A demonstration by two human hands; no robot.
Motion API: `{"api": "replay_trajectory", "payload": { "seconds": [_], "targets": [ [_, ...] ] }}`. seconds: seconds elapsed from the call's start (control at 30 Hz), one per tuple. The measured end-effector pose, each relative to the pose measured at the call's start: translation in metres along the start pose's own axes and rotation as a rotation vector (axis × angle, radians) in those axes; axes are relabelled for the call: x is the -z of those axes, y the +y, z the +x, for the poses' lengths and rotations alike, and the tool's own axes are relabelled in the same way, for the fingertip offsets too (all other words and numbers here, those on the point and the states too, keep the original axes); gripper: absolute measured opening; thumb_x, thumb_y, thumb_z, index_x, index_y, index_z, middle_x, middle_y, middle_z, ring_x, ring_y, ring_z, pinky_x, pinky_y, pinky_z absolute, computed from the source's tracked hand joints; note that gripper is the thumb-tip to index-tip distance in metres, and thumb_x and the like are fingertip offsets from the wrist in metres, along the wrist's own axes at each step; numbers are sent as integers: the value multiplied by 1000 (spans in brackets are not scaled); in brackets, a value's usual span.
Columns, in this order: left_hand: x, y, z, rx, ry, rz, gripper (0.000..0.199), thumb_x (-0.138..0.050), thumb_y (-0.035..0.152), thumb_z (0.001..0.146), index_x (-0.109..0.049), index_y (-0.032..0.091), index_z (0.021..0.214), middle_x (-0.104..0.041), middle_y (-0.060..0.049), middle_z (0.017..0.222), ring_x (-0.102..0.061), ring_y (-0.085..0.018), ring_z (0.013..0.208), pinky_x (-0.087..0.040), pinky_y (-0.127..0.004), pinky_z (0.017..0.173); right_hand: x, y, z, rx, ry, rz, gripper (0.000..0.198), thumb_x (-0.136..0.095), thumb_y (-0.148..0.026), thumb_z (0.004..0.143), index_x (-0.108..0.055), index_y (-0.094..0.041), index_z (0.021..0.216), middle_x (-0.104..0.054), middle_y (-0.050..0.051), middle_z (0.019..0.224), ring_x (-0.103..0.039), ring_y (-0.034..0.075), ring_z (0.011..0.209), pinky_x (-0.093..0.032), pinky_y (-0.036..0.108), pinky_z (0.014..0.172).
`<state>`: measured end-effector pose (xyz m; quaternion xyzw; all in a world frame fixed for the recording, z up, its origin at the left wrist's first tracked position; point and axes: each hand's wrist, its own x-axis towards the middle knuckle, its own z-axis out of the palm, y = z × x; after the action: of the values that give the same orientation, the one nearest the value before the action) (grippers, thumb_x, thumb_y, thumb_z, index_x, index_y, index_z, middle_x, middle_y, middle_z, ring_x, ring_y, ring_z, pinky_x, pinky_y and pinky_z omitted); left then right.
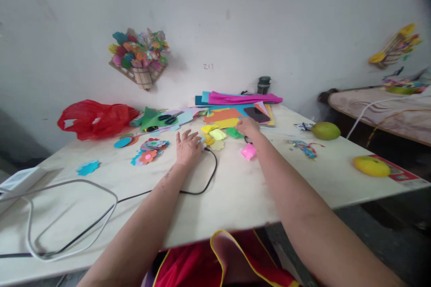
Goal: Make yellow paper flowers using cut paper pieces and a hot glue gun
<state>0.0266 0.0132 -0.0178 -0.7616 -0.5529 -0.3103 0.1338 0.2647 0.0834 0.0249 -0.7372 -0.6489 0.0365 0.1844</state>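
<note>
My left hand (188,147) rests palm down on the table with its fingers spread. Beside its fingertips lie yellow flower cut-outs (208,140) and the end of a black cable (215,166). Farther over, my right hand (248,127) is closed, fingers curled down at the edge of a green packet (235,132); what they grip, if anything, is hidden. A pale yellow packet (218,134) lies left of it, and a pink packet (248,152) sits by the right wrist. Left of my left hand is a pile of layered paper flowers (148,152).
Coloured sheets (224,116), a dark phone-like slab (256,114) and scissors (170,118) lie at the back. A red plastic bag (96,119) stands left. Two mango-like fruits, one greenish (326,130), one yellow (371,166), lie right. A white cable (79,181) loops front left.
</note>
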Motion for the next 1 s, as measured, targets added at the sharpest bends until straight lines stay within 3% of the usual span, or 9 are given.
{"api": "replay_trajectory", "payload": {
  "seconds": [0.17,0.27,0.43,0.5,0.6,0.7,0.83,1.0],
  "targets": [
    [1,1,1,-31,20,1,23,-44,27,80,-65,25,90,-61,-1,114,-38,-25,120,-10,-52,105,9,0,-8,29,-76,-76,34,-59,-35,69,-66,-14,94,-66,12,94,-60,21,89,-43,26,68],
    [8,15,4,-83,14,-6,24,-43,28,81,-66,24,86,-64,-3,107,-43,-24,114,-11,-50,105,13,-2,-9,43,-22,-34,31,-54,-36,73,-67,-15,92,-66,11,94,-60,21,89,-42,26,68],
    [10,66,13,-235,-221,-15,29,-47,39,77,-67,19,72,-66,-10,73,-53,-25,89,-29,-45,94,9,-4,-10,14,130,78,30,-44,-33,79,-68,-19,90,-66,9,95,-59,21,90,-41,26,70],
    [4,89,16,-193,-279,-26,36,-49,48,73,-67,18,66,-64,-12,68,-52,-28,90,-28,-47,93,6,-5,-12,9,175,109,31,-41,-32,81,-67,-19,91,-66,9,94,-59,21,89,-41,26,70],
    [-9,119,21,-22,-341,-48,42,-54,58,65,-64,17,61,-64,-14,72,-49,-32,96,-26,-50,93,3,-6,-15,5,205,143,32,-39,-33,81,-67,-20,92,-67,8,94,-58,20,89,-41,26,70],
    [-20,137,24,45,-466,-140,38,-61,54,59,-63,17,63,-64,-15,75,-49,-33,97,-32,-46,88,0,-6,-18,13,220,158,32,-39,-33,82,-66,-21,92,-67,7,93,-58,20,87,-40,26,70],
    [-27,143,24,191,-553,-293,28,-63,44,60,-64,20,74,-66,-10,83,-55,-27,90,-39,-39,81,-3,-6,-20,50,238,163,30,-39,-32,81,-66,-20,88,-67,6,91,-58,19,84,-40,25,69],
    [-28,124,30,297,-495,-401,17,-63,33,61,-63,20,72,-66,-5,77,-59,-20,71,-42,-29,62,0,-5,-21,105,237,212,29,-42,-34,80,-66,-19,85,-67,6,88,-57,18,82,-39,25,68]
  ]
}}
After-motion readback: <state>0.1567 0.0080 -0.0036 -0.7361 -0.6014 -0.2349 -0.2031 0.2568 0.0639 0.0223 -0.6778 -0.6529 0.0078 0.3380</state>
